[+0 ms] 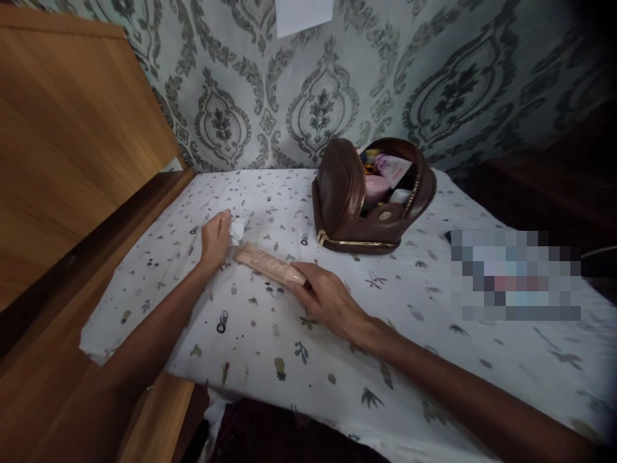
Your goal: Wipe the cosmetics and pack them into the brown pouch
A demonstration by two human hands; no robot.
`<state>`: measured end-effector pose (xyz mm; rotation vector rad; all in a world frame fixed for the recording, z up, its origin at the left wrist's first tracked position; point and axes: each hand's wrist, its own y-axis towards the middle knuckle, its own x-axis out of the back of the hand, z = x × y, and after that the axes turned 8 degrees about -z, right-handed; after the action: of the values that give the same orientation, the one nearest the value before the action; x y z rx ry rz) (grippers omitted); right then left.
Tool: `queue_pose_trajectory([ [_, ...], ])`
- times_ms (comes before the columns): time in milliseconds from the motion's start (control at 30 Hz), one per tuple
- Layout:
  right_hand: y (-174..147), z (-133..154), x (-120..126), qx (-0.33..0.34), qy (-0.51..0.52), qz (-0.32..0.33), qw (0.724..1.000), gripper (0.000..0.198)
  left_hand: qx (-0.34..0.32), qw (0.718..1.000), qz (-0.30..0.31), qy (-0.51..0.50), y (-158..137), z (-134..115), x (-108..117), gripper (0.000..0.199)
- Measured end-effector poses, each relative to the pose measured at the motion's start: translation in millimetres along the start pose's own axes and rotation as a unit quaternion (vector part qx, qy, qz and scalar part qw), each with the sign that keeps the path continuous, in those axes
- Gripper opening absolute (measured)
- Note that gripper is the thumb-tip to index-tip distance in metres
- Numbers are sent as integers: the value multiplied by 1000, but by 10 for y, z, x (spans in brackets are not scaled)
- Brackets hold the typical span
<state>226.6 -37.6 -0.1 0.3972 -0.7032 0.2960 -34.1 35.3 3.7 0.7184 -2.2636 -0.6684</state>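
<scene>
The person's right hand [332, 299] has its thumb and fingers clamped on one end of a peach tube [265, 265], which is held at a slant above the patterned cloth [260, 341], its other end pointing over towards the left hand [215, 241]. That left hand is curled closed on a white tissue [238, 230], which pokes out beside the tube's far end; from where I stand I can't tell whether the two touch. Behind the tube and off to the right, well apart from the left hand, a brown bag [340, 186] sits upright on the cloth with its top gaping, and I can see a pink item [376, 191] and a white-and-purple tube [395, 168] packed inside. Further right lies something [515, 276] too blurred to name. A wood panel [81, 128] rises at the left, and a sheet of paper [304, 16] shows against the grey-patterned wall [321, 109]
</scene>
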Motion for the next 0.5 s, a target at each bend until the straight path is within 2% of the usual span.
queue_pose_trajectory([
  [67,16,21,-1,-103,155,15,982,25,-3,1000,-23,-11,-11,-93,73,43],
  [100,23,41,-6,-161,238,26,957,27,-17,999,-19,-19,-47,-173,99,44],
  [167,32,96,-34,-259,386,35,885,32,-74,997,13,-27,-183,-381,118,43],
  [233,30,153,-87,-308,477,27,823,34,-170,984,57,-5,-378,-608,90,40],
  [267,22,174,-120,-319,500,18,805,35,-224,971,79,12,-479,-710,62,38],
  [333,-8,192,-181,-325,519,2,791,38,-321,939,121,22,-646,-859,-4,33],
  [367,-30,190,-203,-325,522,-5,789,40,-346,928,135,27,-698,-898,-35,31],
  [433,-78,166,-223,-309,518,-5,797,43,-356,923,144,40,-723,-901,-76,29],
  [500,-121,133,-214,-276,505,7,818,44,-326,934,133,59,-654,-822,-87,27],
])
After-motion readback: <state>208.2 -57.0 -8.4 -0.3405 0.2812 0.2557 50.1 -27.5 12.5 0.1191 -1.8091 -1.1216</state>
